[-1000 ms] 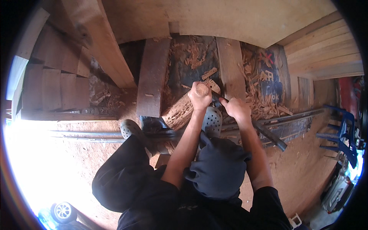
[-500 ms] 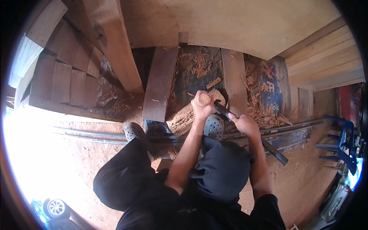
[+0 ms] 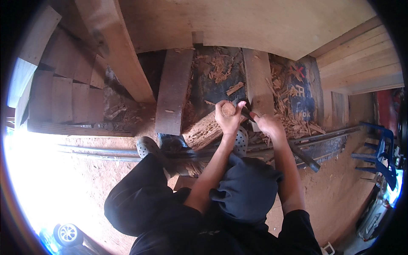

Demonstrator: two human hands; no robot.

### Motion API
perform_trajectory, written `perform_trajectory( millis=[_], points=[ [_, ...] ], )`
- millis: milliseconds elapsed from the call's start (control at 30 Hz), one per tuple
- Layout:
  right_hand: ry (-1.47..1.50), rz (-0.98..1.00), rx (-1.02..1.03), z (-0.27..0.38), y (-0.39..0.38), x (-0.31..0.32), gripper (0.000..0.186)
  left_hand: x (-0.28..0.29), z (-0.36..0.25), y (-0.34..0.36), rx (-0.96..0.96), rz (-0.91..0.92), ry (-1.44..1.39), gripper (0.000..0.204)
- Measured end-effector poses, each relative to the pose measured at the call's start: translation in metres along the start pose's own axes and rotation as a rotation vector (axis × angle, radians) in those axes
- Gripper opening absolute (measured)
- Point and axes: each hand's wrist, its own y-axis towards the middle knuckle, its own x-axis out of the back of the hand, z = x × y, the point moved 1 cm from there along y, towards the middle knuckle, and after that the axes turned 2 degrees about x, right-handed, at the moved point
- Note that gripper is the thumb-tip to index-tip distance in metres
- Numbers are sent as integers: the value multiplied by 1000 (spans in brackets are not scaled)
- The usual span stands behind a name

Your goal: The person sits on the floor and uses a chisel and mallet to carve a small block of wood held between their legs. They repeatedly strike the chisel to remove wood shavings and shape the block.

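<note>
My left hand (image 3: 226, 121) is closed around an upright wooden handle, whose round end (image 3: 228, 109) faces up. Its thumb sticks out against the head end of a dark hammer. That hammer (image 3: 304, 157) is in my right hand (image 3: 267, 125), its dark handle slanting down to the right past my wrist. The hammer's head is partly hidden by my fingers. Below my left hand lies a thick, pitted wooden block (image 3: 202, 131), between my shoes. What the wooden handle's lower end meets is hidden.
Dark planks (image 3: 172, 93) and a paler plank (image 3: 259, 80) lie ahead, with wood chips (image 3: 219, 68) strewn between them. Metal pipes (image 3: 102, 151) run across in front of me. A wooden beam (image 3: 119, 51) slants at left; a blue plastic chair (image 3: 380, 153) stands at right.
My right hand and the hammer have shifted slightly right and down at the handle end. My left thumb now reaches out to the hammer's head end. The view has shifted a little.
</note>
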Motion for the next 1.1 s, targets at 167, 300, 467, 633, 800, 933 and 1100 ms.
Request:
perform_trajectory(
  millis=[167,300,467,633,800,933,1100],
  points=[
    [-116,3,39,8,4,1,78,-5,-1,4,-58,-74,104,33],
    [-250,3,46,17,3,2,78,5,5,14,-53,116,192,23],
    [-206,124,-61,29,1,16,79,9,8,19,-15,219,121,21],
    [-214,175,-152,35,4,16,79,11,4,19,5,260,73,22],
    [-236,98,-98,31,3,11,78,30,2,43,216,804,-119,34],
    [-230,70,-78,28,0,11,80,33,-3,64,304,1172,-648,58],
    [-222,22,-70,21,3,6,82,23,-9,53,474,878,-424,64]
  ],
)
